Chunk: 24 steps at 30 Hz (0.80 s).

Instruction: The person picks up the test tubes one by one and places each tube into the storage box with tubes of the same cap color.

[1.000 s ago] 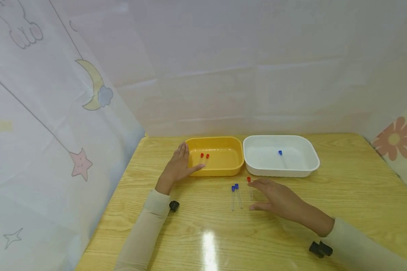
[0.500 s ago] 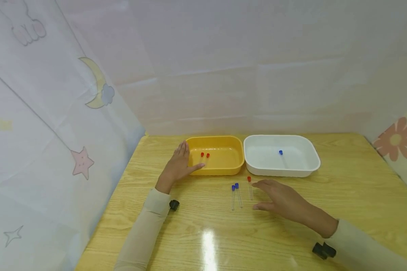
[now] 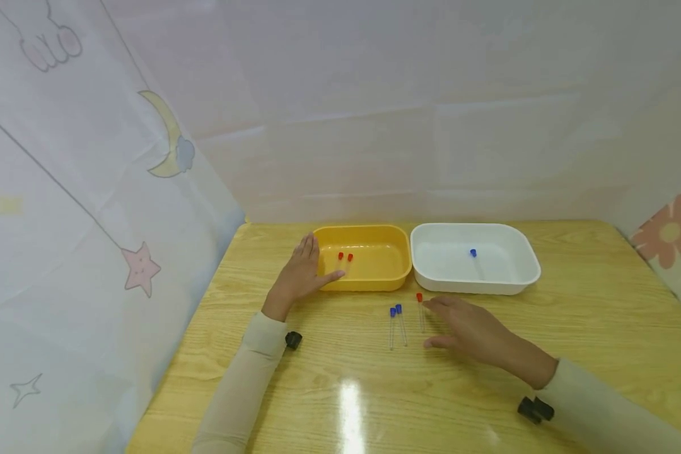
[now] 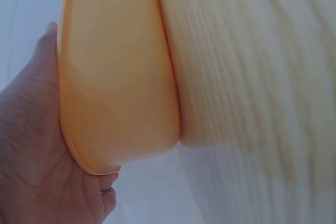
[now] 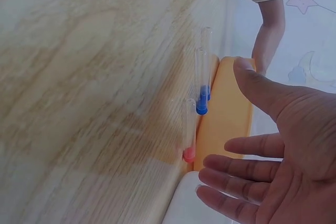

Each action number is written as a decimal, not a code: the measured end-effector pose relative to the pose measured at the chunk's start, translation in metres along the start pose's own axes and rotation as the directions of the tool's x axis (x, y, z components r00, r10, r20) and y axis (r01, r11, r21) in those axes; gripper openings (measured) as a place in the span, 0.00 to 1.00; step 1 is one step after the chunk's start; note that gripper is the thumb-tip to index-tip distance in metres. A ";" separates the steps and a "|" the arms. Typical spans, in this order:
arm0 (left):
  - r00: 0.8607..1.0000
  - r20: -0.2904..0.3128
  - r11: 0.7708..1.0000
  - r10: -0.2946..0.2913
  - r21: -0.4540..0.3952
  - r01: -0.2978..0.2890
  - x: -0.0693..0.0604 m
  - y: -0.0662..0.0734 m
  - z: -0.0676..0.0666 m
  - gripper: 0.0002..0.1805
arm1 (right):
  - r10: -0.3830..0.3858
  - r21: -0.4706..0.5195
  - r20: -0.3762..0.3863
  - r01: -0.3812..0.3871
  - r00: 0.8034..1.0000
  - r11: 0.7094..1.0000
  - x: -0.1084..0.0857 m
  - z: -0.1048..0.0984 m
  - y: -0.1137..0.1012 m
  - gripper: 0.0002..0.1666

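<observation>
My left hand (image 3: 299, 275) rests on the left end of the yellow tray (image 3: 397, 285), fingers straight at its outer side and thumb over the front rim; the left wrist view shows the palm (image 4: 42, 145) against the rim. Two red-capped clear tubes (image 3: 350, 257) lie in that tray. My right hand (image 3: 477, 331) holds nothing, thumb and fingers apart, just right of a red-capped tube (image 3: 419, 297) on the table. In the right wrist view its fingers (image 5: 247, 169) are spread beside that tube (image 5: 189, 153). Two blue-capped tubes (image 3: 393, 312) lie to the left of the red-capped one.
A white tray (image 3: 477, 288) stands against the right side of the yellow one, with one blue-capped tube (image 3: 473, 253) inside. Both stand on the wooden table (image 3: 318, 378), near the back wall covered with a pale printed sheet (image 3: 346, 164).
The head view has shifted slightly. My right hand drew back a little to the right from the red-capped tube, then stayed near it. The left hand has kept its place on the yellow tray.
</observation>
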State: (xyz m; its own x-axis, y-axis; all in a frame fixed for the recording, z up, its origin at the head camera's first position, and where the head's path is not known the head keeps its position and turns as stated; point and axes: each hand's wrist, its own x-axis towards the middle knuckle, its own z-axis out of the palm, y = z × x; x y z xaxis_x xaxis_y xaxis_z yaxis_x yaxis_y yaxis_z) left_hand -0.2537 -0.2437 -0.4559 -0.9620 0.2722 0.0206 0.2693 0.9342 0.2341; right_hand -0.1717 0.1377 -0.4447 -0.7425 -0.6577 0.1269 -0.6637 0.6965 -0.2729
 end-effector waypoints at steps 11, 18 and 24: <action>1.000 -0.003 1.000 -0.008 0.011 0.008 0.003 -0.002 0.002 0.65 | -0.005 -0.035 0.017 0.005 1.000 0.999 0.009 0.007 0.004 0.52; 1.000 0.019 1.000 -0.014 -0.019 0.014 0.002 -0.002 0.001 0.65 | -0.018 -0.030 0.048 0.020 0.999 0.999 0.014 0.009 0.006 0.53; 1.000 0.011 1.000 -0.009 -0.022 0.009 0.002 -0.002 0.002 0.65 | -0.029 -0.044 0.066 0.032 0.997 0.998 0.016 0.011 0.008 0.54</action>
State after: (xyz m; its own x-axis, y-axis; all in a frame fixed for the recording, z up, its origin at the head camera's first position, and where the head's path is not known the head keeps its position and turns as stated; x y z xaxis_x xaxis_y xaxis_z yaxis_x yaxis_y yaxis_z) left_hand -0.2564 -0.2445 -0.4582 -0.9639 0.2662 0.0080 0.2593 0.9313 0.2560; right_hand -0.1881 0.1293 -0.4554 -0.7152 -0.6952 0.0716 -0.6905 0.6871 -0.2261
